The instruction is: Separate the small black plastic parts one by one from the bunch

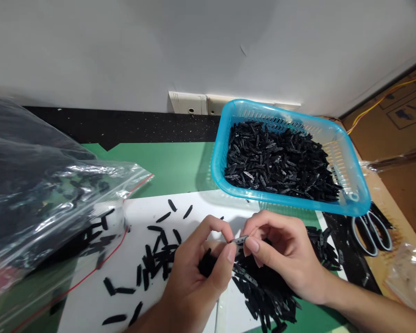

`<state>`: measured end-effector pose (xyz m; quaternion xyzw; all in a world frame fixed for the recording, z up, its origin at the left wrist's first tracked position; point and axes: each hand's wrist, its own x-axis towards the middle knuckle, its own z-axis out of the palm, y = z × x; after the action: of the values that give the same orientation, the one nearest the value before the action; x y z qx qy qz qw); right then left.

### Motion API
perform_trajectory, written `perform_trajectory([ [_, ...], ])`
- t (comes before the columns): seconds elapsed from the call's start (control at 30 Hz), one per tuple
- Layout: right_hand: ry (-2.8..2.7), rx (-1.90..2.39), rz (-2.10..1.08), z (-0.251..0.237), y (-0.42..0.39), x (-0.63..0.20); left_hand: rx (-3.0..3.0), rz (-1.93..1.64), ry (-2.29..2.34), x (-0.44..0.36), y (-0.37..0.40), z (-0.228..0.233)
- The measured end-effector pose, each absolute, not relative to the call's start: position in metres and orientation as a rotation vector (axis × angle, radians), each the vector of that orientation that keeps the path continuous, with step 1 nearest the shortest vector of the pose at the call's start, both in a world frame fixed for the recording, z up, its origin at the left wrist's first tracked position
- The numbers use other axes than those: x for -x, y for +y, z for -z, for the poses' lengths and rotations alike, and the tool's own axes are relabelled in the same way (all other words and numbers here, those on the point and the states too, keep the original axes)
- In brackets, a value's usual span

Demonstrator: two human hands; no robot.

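Note:
Both my hands meet over a white sheet at the table's front. A small black plastic part is pinched between the thumb and fingertips of my left hand and my right hand. My left palm also cups a few more black pieces. Below my right hand lies a heap of black clip parts. Several flat black oval pieces are scattered on the sheet to the left of my hands.
A blue plastic basket full of black parts stands tilted behind my hands. A clear zip bag with black pieces lies at the left. Scissors rest at the right, near a small clear bag. A green mat covers the table.

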<state>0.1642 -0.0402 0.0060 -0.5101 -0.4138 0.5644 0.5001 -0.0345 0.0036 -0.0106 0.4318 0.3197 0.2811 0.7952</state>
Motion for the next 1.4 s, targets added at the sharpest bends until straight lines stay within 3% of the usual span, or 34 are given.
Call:
perform_trajectory([
  [0.23,-1.118,1.281,-1.251,-0.008,-0.042,-0.163,-0.955,-0.608,0.663,0.036,0.004,0.011],
  [0.53,-1.454,1.338,-0.637,-0.017,-0.049,-0.171,-0.953,-0.601,0.703,0.034,0.003,0.010],
  [1.03,-1.712,1.181,-0.632,-0.014,-0.043,-0.168,-0.844,-0.584,0.820,0.029,0.007,-0.003],
  [1.4,-2.189,1.059,-0.145,0.004,-0.067,-0.136,-0.930,-0.601,0.939,0.023,0.001,-0.008],
])
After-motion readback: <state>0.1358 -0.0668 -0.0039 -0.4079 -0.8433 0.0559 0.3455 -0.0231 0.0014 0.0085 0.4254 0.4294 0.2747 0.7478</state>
